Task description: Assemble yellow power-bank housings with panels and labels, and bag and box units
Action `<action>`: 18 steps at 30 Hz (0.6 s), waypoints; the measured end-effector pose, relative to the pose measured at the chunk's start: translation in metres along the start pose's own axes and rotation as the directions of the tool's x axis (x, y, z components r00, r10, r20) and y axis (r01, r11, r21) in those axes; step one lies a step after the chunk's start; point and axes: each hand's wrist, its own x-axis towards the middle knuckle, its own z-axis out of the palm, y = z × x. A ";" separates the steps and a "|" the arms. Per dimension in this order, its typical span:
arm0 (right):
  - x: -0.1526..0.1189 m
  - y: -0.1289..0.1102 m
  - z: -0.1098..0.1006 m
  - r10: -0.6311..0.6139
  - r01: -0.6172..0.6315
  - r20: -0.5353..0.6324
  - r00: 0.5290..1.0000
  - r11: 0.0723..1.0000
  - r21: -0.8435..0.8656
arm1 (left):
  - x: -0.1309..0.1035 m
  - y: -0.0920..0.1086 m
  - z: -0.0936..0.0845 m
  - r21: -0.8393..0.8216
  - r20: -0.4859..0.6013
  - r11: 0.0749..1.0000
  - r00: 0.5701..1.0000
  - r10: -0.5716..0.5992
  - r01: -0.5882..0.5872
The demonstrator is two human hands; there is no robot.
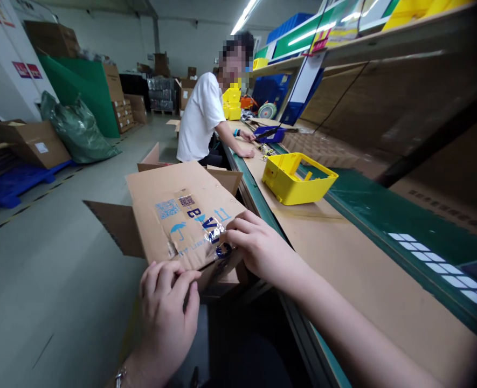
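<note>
A cardboard box (pixel 153 183) with blue print, QR codes and clear tape stands in front of me, tilted in view, with flaps spread at its far and left sides. On its near left edge rests my left hand (pixel 169 302), fingers bent and apart, holding nothing that I can see. My right hand (pixel 250 242) is at the near right corner, its fingers curled together over shiny clear tape (pixel 216 229). Whether the fingertips grip the tape is hard to make out.
To the right runs a green workbench topped with cardboard (pixel 367 264), bearing a yellow plastic frame (pixel 303 186). A person in white (pixel 200 118) sits beyond the box, hands on the bench. A green sack (pixel 76 129) and a blue pallet (pixel 12 186) lie left.
</note>
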 end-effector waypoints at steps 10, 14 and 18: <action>-0.014 -0.007 -0.007 0.054 -0.046 0.059 0.997 0.992 -0.116 | 0.006 -0.004 -0.002 -0.033 0.051 0.999 0.998 0.024 -0.023; -0.018 -0.015 -0.001 0.044 -0.020 0.099 0.994 0.974 -0.226 | 0.008 -0.002 -0.001 -0.041 0.053 0.999 0.998 0.023 -0.020; -0.017 -0.034 0.008 -0.089 0.123 0.111 0.990 0.930 -0.347 | 0.011 0.001 0.001 -0.038 0.062 0.999 0.998 0.027 -0.025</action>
